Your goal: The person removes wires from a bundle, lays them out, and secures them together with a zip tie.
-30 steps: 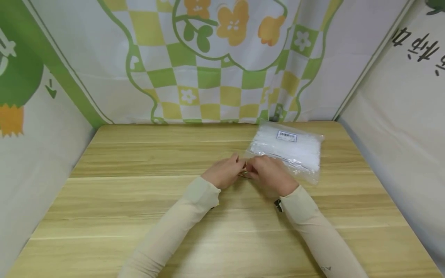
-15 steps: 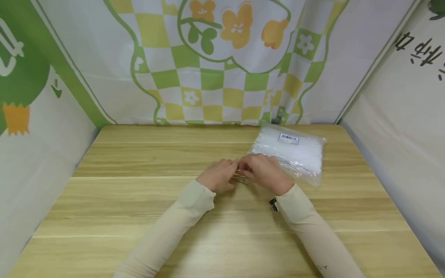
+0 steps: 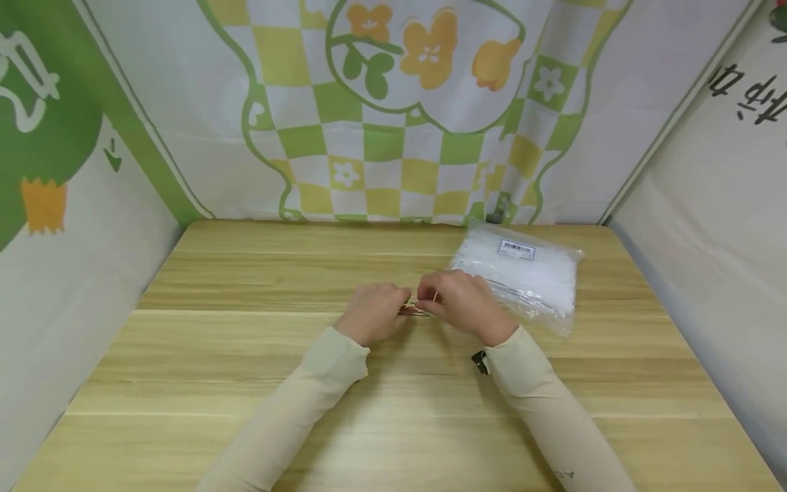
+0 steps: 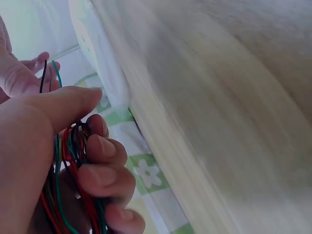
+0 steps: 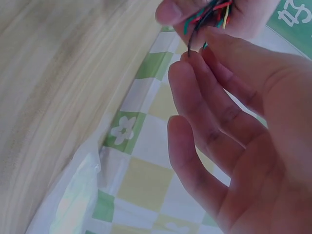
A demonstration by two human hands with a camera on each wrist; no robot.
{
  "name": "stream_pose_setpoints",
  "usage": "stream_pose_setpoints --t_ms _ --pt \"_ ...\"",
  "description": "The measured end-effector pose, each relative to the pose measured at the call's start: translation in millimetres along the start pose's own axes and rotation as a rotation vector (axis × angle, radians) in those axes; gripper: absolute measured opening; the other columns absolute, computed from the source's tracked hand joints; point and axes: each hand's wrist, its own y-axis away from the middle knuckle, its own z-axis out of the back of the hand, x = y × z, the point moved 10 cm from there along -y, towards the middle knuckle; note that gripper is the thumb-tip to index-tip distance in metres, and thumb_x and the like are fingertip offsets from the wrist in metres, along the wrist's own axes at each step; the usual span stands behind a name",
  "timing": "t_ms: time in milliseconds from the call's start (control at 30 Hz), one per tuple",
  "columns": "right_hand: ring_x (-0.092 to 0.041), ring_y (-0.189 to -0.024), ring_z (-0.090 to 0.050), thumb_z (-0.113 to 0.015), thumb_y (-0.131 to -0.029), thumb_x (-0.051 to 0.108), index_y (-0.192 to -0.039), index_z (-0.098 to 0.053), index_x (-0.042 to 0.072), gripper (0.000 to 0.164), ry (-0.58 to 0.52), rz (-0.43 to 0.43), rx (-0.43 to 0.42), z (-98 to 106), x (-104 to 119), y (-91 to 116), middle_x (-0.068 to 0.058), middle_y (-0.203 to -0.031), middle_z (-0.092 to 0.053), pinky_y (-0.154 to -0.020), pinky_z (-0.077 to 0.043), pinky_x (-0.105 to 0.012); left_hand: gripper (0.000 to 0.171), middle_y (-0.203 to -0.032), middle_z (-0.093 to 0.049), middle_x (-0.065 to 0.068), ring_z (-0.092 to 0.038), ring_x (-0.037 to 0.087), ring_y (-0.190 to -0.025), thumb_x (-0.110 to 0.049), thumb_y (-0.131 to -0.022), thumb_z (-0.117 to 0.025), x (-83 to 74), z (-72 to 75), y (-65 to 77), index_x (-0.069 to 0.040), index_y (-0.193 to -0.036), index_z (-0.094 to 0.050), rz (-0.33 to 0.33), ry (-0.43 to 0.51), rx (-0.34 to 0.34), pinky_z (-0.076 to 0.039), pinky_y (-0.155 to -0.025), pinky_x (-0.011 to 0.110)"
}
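A bundle of thin red, green, black and yellow wires (image 4: 68,156) lies in my left hand (image 3: 371,314), whose fingers curl round it. Loops of the bundle poke out between the two hands in the head view. Across from it is my right hand (image 3: 464,304), thumb and forefinger brought together at loose wire ends. Seen from the right wrist, a black wire (image 5: 190,44) and a green end come out by those fingertips, while the other fingers are loosely bent. Part of the bundle is hidden inside the left palm.
A clear plastic bag (image 3: 522,263) packed with white material, with a barcode label (image 3: 516,249), lies on the wooden table (image 3: 246,383) just behind the right hand. A checked, flowered curtain (image 3: 399,157) hangs along the back edge, with printed cloth walls at both sides.
Both hands have shifted a little left over the table, and the gap between them has widened slightly. The bag stays in place while the head view has turned slightly.
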Motion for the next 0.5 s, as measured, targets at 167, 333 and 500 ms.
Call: stream_pose_setpoints --t_ms 167,333,500 --pt "-0.007 -0.079 -0.07 -0.077 -0.098 0.03 -0.093 -0.076 0.025 0.007 -0.026 0.007 0.006 1 2 0 0.01 -0.088 -0.077 -0.06 -0.051 -0.032 0.02 -0.077 -0.067 0.0 -0.055 0.014 -0.067 -0.023 -0.102 -0.072 10.6 -3.0 7.2 -0.012 -0.086 -0.067 0.034 0.075 0.033 -0.051 -0.062 0.033" --pt "-0.007 -0.084 -0.071 -0.076 -0.099 0.028 -0.097 -0.077 0.024 0.005 -0.066 0.021 0.061 -5 3 -3 0.01 -0.091 -0.077 -0.068 -0.055 -0.034 0.022 -0.078 -0.067 0.001 -0.059 0.016 -0.069 -0.026 -0.101 -0.074 19.0 -4.0 12.9 -0.013 -0.086 -0.066 0.074 0.114 0.044 -0.052 -0.063 0.035" --pt "-0.008 -0.086 -0.071 -0.076 -0.099 0.021 -0.1 -0.078 0.019 0.004 -0.109 0.07 0.11 -14 7 -6 0.007 -0.094 -0.078 -0.075 -0.058 -0.032 0.028 -0.071 -0.058 -0.002 -0.052 0.015 -0.066 -0.028 -0.102 -0.072 26.3 -3.3 16.5 -0.016 -0.08 -0.059 0.098 0.118 0.013 -0.045 -0.059 0.032"
